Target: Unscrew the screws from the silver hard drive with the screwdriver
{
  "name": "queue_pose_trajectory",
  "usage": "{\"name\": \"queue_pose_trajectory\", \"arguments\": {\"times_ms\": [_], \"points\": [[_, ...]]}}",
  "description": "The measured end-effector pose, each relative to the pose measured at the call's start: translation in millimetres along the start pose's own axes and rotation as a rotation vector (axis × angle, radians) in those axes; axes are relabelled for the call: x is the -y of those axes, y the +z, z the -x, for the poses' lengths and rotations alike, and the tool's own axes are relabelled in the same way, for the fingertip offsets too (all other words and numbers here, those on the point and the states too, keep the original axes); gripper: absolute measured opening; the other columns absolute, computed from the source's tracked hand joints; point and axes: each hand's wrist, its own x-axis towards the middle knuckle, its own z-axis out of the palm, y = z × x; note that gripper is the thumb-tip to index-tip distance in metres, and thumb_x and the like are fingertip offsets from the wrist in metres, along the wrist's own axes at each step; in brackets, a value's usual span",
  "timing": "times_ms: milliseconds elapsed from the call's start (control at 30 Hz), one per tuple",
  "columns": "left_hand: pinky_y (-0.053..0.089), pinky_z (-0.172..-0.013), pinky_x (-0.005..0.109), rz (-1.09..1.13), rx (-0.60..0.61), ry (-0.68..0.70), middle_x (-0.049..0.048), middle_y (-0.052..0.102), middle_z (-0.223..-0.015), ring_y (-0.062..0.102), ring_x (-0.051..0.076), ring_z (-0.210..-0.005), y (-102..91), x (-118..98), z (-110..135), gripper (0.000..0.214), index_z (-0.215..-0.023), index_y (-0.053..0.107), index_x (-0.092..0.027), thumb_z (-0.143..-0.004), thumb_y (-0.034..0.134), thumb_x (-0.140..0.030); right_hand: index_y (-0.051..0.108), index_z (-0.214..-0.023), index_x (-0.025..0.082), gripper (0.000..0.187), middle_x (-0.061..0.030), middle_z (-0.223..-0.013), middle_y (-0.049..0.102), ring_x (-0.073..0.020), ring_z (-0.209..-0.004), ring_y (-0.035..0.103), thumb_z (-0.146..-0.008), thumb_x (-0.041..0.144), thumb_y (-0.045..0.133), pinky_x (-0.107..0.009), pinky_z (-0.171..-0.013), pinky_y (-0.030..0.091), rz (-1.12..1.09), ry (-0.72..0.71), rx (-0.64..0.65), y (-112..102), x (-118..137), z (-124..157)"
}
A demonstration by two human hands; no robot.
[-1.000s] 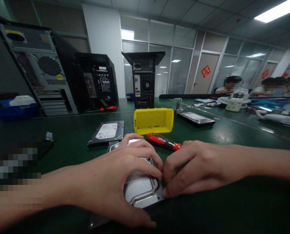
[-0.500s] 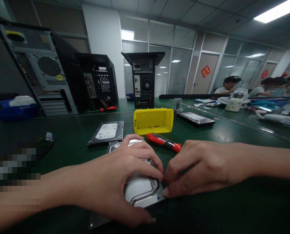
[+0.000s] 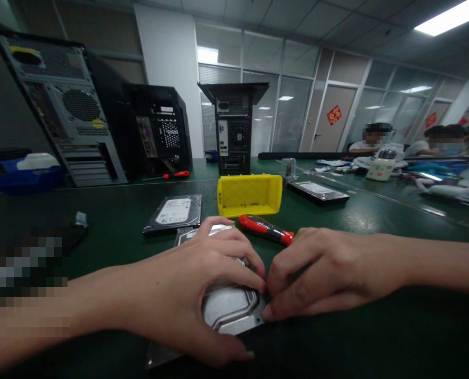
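A silver hard drive (image 3: 228, 305) lies in front of me, tilted away from straight. My left hand (image 3: 206, 284) is closed over it, the thumb along the near edge and the fingers across the far side. At its right end is my right hand (image 3: 321, 273), fingers pinched together and thumb tip touching the corner. Whatever sits between those fingers is hidden. Just beyond the right hand lies a red and black screwdriver (image 3: 263, 229). Partly behind my left hand, another hard drive (image 3: 185, 235) shows.
A labelled hard drive (image 3: 175, 211) lies to the left, another hard drive (image 3: 317, 192) at the right. Between them stands a yellow bin (image 3: 250, 196). Computer cases (image 3: 234, 131) line the back, with a thin screwdriver (image 3: 177, 174) nearby. Co-workers (image 3: 370, 139) sit at the far right.
The whole view has shifted very slightly. Both hands keep the same pose on the hard drive, and nothing has been picked up or put down.
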Motion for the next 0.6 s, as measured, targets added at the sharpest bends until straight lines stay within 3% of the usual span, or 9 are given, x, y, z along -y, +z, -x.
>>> {"name": "queue_pose_trajectory", "arguments": {"times_ms": [600], "points": [[0.026, -0.102, 0.040, -0.005, 0.024, 0.014, -0.0013, 0.066, -0.103, 0.055, 0.022, -0.101, -2.1, -2.8, -1.4, 0.027, -0.092, 0.067, -0.025, -0.070, 0.075, -0.038, 0.066, -0.106, 0.010, 0.030, -0.0036, -0.098, 0.064, -0.0020, -0.088, 0.058, -0.079, 0.017, 0.057, -0.009, -0.076, 0.042, 0.003, -0.004, -0.004, 1.3, -2.3, 0.8]]}}
